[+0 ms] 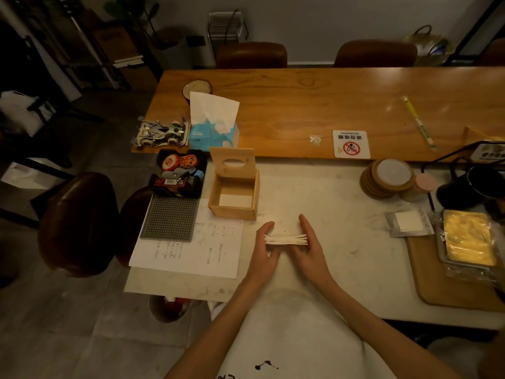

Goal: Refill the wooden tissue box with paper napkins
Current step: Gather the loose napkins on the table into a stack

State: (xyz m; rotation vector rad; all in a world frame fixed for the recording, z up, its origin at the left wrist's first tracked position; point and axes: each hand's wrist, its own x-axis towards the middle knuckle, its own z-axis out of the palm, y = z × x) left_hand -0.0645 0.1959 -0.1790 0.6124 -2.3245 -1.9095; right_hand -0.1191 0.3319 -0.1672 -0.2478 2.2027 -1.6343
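A wooden tissue box [235,212] stands open on the white marble table, its lid [232,161] with an oval slot tipped up at the back. A white sheet lies flat on the box's floor. Just in front of the box, a small stack of white paper napkins [285,239] is pressed between my two hands. My left hand [265,253] holds the stack's left side and my right hand [308,248] holds its right side, fingers pointing toward the box.
A written paper sheet [196,253] and grey studded mat [170,218] lie to the left. A blue tissue pack [213,135] and a toy car [161,132] sit behind. Stacked coasters [388,177], a foil packet [408,222] and a tray [448,283] with a wrapped yellow item are to the right.
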